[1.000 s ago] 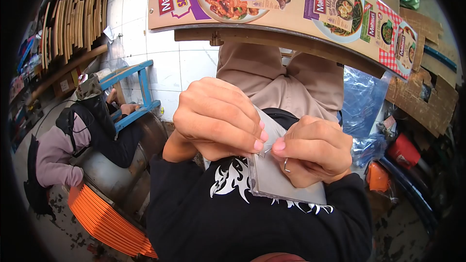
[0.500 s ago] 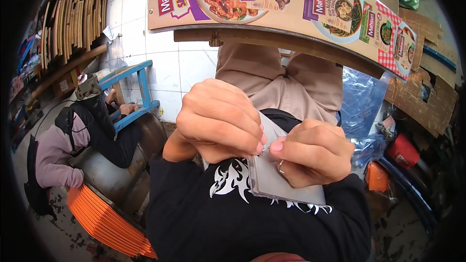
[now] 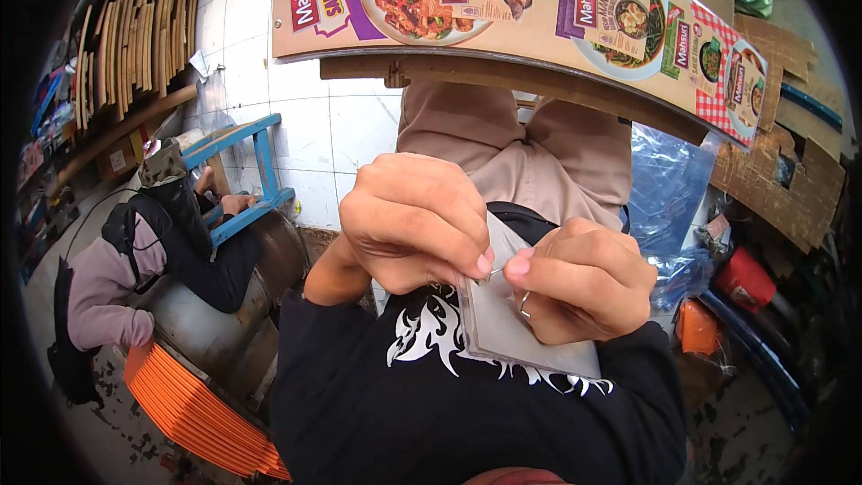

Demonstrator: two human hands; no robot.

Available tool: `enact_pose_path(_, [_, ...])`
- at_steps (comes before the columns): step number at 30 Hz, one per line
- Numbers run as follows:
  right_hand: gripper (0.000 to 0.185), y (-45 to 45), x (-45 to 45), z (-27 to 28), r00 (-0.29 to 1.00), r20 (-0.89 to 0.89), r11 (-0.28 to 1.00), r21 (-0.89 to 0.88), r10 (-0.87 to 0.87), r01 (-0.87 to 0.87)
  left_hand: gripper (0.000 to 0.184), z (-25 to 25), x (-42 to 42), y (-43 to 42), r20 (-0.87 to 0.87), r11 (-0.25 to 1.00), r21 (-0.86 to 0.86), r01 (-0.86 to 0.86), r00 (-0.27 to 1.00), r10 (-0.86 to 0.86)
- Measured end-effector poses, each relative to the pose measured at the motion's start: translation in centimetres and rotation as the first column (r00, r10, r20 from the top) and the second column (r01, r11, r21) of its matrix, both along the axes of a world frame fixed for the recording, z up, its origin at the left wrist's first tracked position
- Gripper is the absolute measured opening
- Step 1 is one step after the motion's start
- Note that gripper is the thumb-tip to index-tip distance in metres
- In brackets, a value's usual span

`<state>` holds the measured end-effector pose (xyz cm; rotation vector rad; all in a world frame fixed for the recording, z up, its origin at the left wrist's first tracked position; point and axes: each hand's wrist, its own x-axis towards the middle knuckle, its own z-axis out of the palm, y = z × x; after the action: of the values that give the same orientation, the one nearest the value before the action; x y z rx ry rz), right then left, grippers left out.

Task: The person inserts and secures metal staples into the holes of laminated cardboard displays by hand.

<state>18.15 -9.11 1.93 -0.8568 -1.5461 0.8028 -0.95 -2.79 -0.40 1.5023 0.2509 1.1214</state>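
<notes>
Both hands meet over a flat grey sheet [image 3: 507, 328] with a clear, plastic-looking edge, tilted in front of my black shirt. My left hand [image 3: 417, 220] is closed, its thumb and forefinger pinched at the sheet's left edge. Opposite it, my right hand [image 3: 588, 280] wears a ring and pinches a thin light strand [image 3: 496, 272]. This strand spans the small gap between the two sets of fingertips; whether it is wire or thread I cannot tell. My fingers hide part of the sheet's upper side.
Beyond my knees stands a bench topped with a printed food banner [image 3: 530, 13]. At left, another person's sleeve [image 3: 112, 292] is near a stack of orange sheets [image 3: 202, 413] and a blue frame [image 3: 265, 157]. Clear plastic [image 3: 664, 189] and cardboard [image 3: 790, 189] lie at right.
My fingertips have drawn slightly apart, and more of the thin strand shows between them. The left hand has shifted a little to the right; the grey sheet stays nearly in place.
</notes>
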Motion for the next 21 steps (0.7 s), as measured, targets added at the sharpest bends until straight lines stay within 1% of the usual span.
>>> enact_pose_path(2, [0.034, 0.21, 0.06, -0.01, 0.998, -0.040, 0.999, 0.011, 0.042, -0.042, 0.016, 0.01, -0.04, -0.04, -0.001, 1.000, -0.006, 0.003, 1.000, -0.003])
enact_pose_path(9, [0.034, 0.01, -0.08, 0.02, 0.998, -0.052, 0.999, 0.007, 0.037, -0.037, 0.014, 0.04, -0.08, -0.08, 0.001, 1.000, -0.016, 0.007, 1.000, -0.007])
enact_pose_path(15, [0.034, 0.34, -0.09, 0.26, 0.997, -0.037, 0.998, -0.010, 0.069, -0.069, 0.014, 0.07, -0.13, -0.02, -0.004, 1.000, -0.009, 0.007, 1.000, -0.007])
enact_pose_path(17, [0.034, 0.38, 0.02, 0.27, 0.998, 0.004, 0.998, 0.012, 0.064, -0.064, 0.014, 0.09, -0.13, 0.07, -0.007, 1.000, -0.003, 0.009, 1.000, -0.009])
enact_pose_path(21, [0.034, 0.13, -0.16, 0.12, 1.000, 0.006, 0.999, 0.035, 0.025, -0.025, 0.014, 0.04, -0.07, 0.09, 0.001, 1.000, 0.003, 0.014, 1.000, -0.014])
